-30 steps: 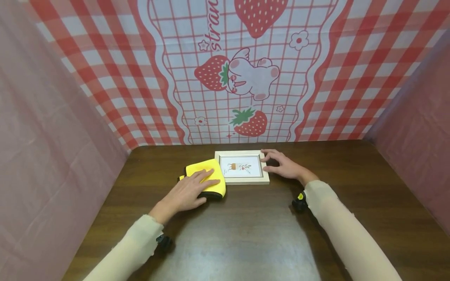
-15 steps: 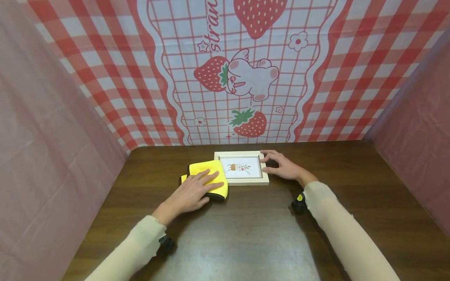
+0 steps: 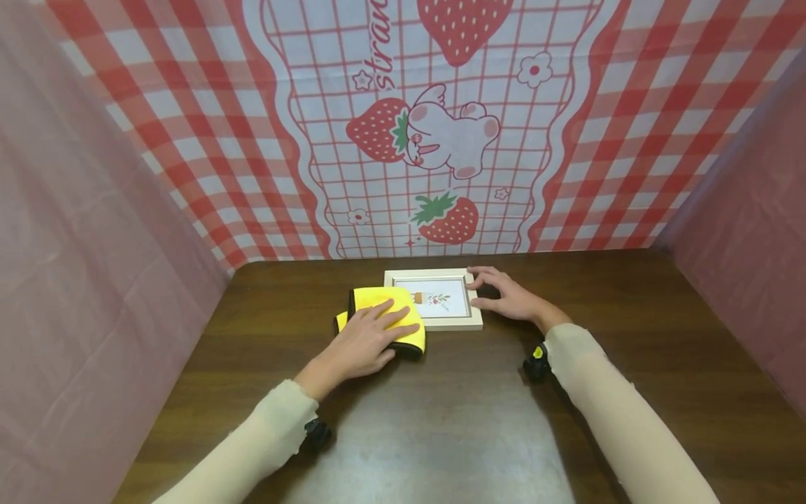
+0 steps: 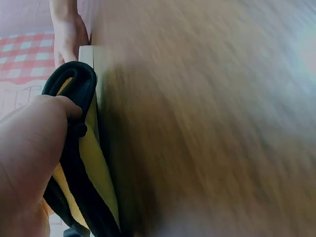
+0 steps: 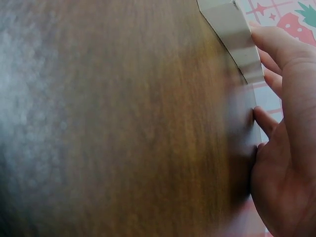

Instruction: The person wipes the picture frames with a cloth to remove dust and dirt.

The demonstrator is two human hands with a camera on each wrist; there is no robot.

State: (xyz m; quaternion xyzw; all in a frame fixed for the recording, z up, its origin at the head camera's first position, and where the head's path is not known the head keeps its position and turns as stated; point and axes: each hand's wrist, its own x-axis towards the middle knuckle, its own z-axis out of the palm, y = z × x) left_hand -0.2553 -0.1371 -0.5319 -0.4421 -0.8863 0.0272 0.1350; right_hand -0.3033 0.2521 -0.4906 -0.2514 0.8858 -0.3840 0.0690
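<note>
A cream picture frame [image 3: 448, 323] lies flat near the table's back edge, with a plant print inside. Over its left part lies a folded yellow cloth [image 3: 378, 297] with black edging, hiding that side of the print. My left hand [image 3: 365, 343] presses on the cloth with spread, fairly straight fingers; in the left wrist view its thumb [image 4: 69, 106] touches the cloth's folded edge. At the frame's right end, my right hand [image 3: 511, 301] holds the edge and back corner with bent fingers and thumb. The right wrist view shows the thumb [image 5: 269, 42] against the frame's side.
The brown wooden table [image 3: 441, 420] stretches toward me and to both sides. Behind it hangs a red-and-white checked cloth backdrop [image 3: 390, 189] with strawberries. Pink curtains [image 3: 94, 280] stand at the left and right.
My left hand has slid the yellow cloth to the right, so it covers more of the frame's left part. The right hand and the picture frame have stayed in place.
</note>
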